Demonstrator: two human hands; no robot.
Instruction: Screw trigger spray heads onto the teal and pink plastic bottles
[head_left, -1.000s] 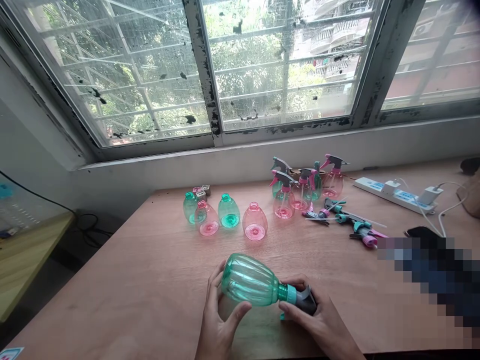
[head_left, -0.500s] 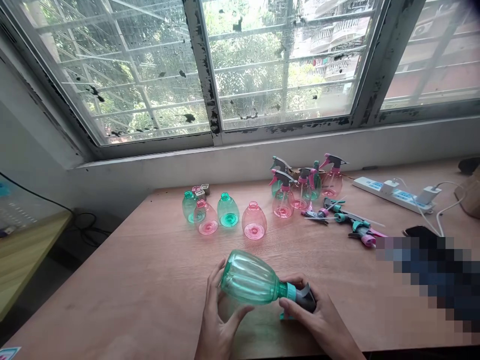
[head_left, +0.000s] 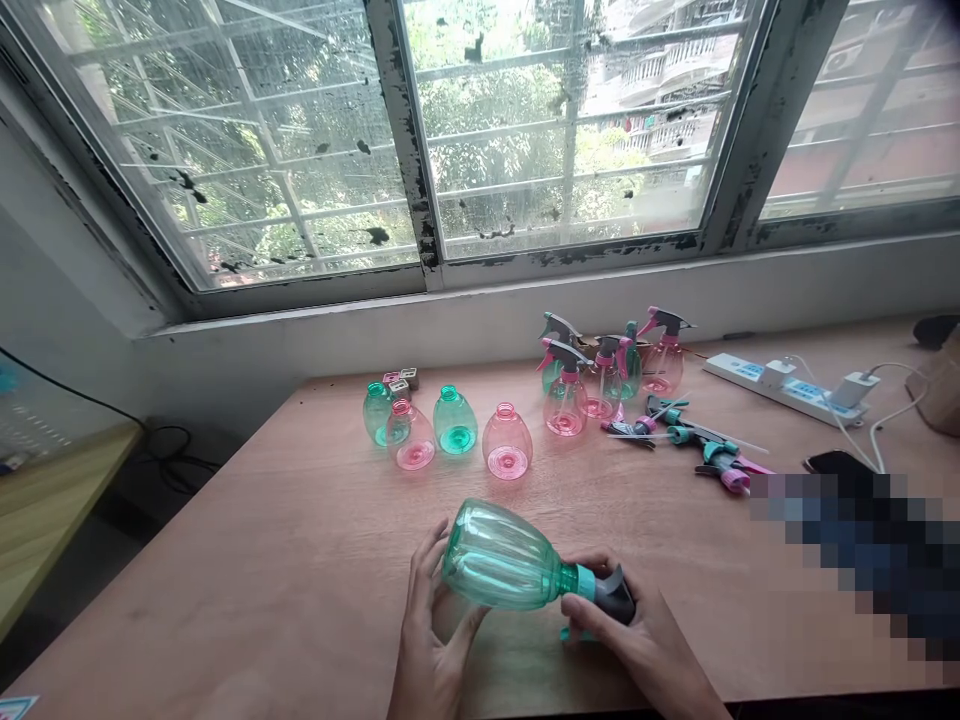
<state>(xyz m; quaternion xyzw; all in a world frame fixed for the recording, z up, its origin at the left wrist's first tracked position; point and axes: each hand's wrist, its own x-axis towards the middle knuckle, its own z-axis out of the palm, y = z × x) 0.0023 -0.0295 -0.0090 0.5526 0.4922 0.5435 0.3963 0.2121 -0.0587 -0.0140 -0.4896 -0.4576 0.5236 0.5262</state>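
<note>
A green see-through spray bottle lies sideways in the air over the near part of the table, its base to the left. My left hand curves around the base end, fingers at its far side and thumb against the underside. At the other end my right hand grips the dark spray head close to its turquoise collar. Part of the turquoise trigger shows below my right fingers. Whether the collar is fully seated on the neck, I cannot tell.
Open-necked green bottles and pink bottles stand mid-table. Several bottles with spray heads are grouped by the wall. Loose spray heads with tubes lie to the right, near a power strip and a dark phone.
My left thumb has drawn in a little toward the bottle's base. The bottle and my right hand are almost unmoved.
</note>
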